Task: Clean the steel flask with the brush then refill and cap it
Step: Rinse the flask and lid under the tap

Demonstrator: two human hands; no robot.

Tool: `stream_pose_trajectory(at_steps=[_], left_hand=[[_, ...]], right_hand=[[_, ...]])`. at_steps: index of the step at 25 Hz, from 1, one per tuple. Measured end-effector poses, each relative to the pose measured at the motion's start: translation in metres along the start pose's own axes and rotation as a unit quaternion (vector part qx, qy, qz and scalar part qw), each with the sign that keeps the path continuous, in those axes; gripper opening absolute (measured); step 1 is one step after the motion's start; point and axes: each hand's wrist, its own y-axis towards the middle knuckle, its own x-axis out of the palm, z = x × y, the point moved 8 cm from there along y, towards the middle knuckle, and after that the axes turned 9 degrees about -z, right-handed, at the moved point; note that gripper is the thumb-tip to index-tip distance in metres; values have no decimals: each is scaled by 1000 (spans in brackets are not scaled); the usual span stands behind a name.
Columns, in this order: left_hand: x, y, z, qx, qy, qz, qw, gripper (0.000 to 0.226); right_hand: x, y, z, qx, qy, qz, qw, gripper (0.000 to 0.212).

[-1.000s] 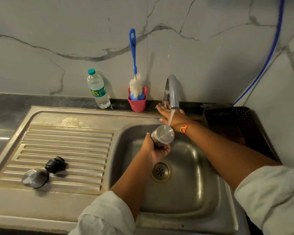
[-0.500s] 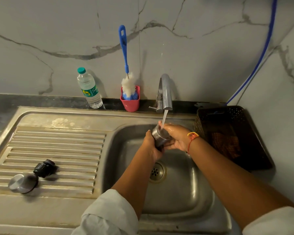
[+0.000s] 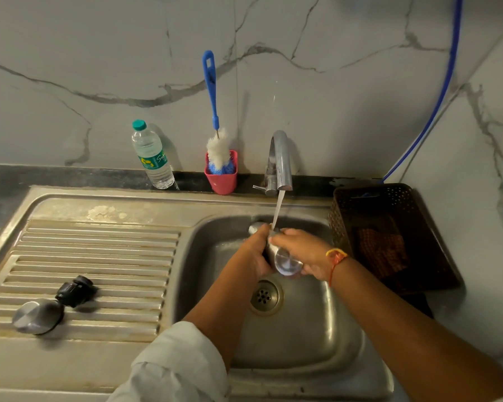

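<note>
Under the curved steel tap (image 3: 279, 161), you held the small round steel flask (image 3: 285, 262) in both hands, over the steel sink bowl (image 3: 302, 343). Your left hand (image 3: 253, 253) was wrapped round its side. The fingers of your right hand (image 3: 302, 250) were curled over it from the other side, so both hands gripped it. The flask lay tipped, with its flat bottom facing you and its mouth pointing away toward the tap. The thin stream of water (image 3: 278, 210) fell from the tap onto the far end, just where your hands met. I could not tell if any went inside.

This looked like a rinse. To do it well, I think you needed to turn the mouth up under the tap and hold tight, since wet steel slips. The long blue-handled brush with white bristles (image 3: 212, 91) stood in the pink cup (image 3: 222, 181) just left of the tap, not yet in use. The round steel lid (image 3: 37, 316) and black stopper (image 3: 75, 291) lay far left of the tap, on the ribbed drain board (image 3: 99, 256).
</note>
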Motion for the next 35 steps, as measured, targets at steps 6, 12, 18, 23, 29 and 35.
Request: stream_pose_trajectory(at_steps=[6,12,18,23,29,35], left_hand=[[-26,8,9,41,-22,51,998,58],[-39,9,31,149,-46,85,984,80],[1,-12,57,154,126,-53,979,55],[27,-14,46,121,186,-151,963,41],[34,-34,56,263,273,38,925,21],[44,-51,58,329,374,-73,864,20]], right_hand=[[0,-36,9,-76,-229,-34,970,81],[-10,-15,13,-79,-397,-5,914,95],[2,-1,35,-105,-122,-82,984,80],[7,-7,66,-90,67,-173,979,72],[-14,8,62,-148,-119,130,973,83],[-10,23,52,-204,-52,162,964,70]])
